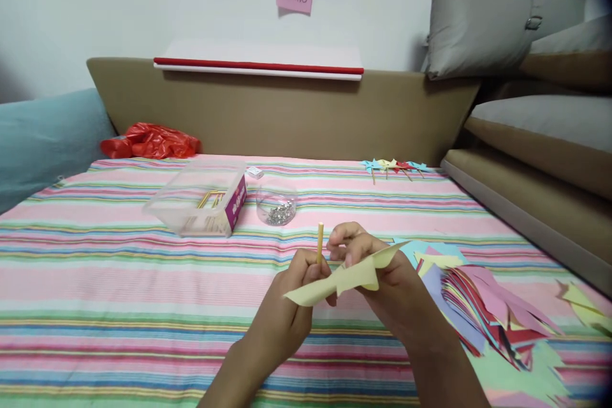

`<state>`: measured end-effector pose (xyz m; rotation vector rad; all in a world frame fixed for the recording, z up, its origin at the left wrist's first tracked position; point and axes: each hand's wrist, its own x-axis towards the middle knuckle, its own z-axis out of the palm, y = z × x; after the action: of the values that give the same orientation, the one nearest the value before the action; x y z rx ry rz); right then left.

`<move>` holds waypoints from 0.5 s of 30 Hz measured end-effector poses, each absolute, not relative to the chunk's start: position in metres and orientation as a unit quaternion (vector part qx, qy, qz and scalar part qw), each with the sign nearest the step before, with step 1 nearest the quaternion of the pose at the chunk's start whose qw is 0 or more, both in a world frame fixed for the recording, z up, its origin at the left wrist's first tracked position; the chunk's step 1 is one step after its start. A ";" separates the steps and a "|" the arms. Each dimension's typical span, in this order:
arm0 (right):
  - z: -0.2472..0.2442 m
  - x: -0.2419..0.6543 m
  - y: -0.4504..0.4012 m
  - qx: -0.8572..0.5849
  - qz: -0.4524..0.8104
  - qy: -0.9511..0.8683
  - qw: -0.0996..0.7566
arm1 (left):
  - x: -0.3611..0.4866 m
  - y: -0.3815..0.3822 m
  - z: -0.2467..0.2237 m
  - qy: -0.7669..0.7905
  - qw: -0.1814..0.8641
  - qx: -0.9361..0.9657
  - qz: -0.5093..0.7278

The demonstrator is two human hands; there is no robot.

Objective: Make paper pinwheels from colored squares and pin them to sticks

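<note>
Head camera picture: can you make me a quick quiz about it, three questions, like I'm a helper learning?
1. True or false: the left hand holds a stick.
2. Where does the red bag lie on the cloth? A) front right; B) back left; C) front left.
3. Fill in: the paper held by the right hand is pale ____.

Key: 1 true; 2 B; 3 yellow.

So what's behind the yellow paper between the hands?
A wooden stick in the left hand rises behind the yellow paper; part of the right hand also shows past its edge. The stick's lower end and parts of both hands are covered.
</note>
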<state>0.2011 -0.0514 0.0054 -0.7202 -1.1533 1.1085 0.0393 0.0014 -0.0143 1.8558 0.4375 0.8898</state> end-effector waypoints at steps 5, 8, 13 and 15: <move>0.019 0.196 -0.060 -0.387 0.420 -0.531 0.627 | 0.037 0.003 -0.019 0.171 0.463 0.780 0.386; 0.026 0.194 -0.064 -0.419 0.340 -0.568 0.621 | 0.035 0.001 -0.020 0.186 0.421 0.803 0.378; 0.030 0.189 -0.068 -0.447 0.260 -0.584 0.626 | 0.032 -0.003 -0.022 0.188 0.441 0.795 0.373; 0.031 0.187 -0.068 -0.441 0.238 -0.593 0.631 | 0.029 -0.003 -0.020 0.197 0.466 0.786 0.355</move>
<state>0.1870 -0.0682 0.0309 -1.0091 -1.3564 0.5437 0.0286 -0.0026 -0.0197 1.9306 0.4838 0.8722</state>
